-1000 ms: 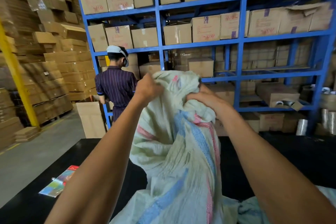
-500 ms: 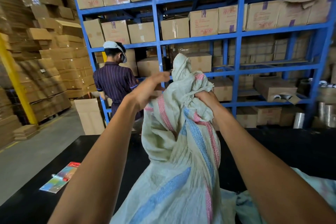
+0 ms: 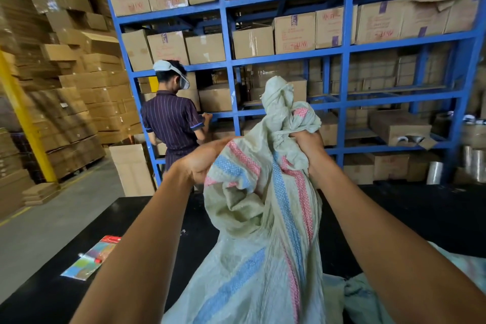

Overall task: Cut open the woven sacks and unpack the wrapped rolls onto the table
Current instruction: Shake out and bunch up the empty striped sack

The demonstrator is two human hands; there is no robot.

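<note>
The woven sack [image 3: 265, 239], pale green with blue and pink stripes, hangs crumpled above the black table [image 3: 410, 213], its knotted top uppermost. The right hand [image 3: 307, 144] is fisted tight round the neck; the left hand [image 3: 202, 158] pinches a fold. A colourful packet [image 3: 90, 258] lies near the table's left edge; beyond, another person [image 3: 172, 118] faces blue shelving [image 3: 228, 60].
</note>
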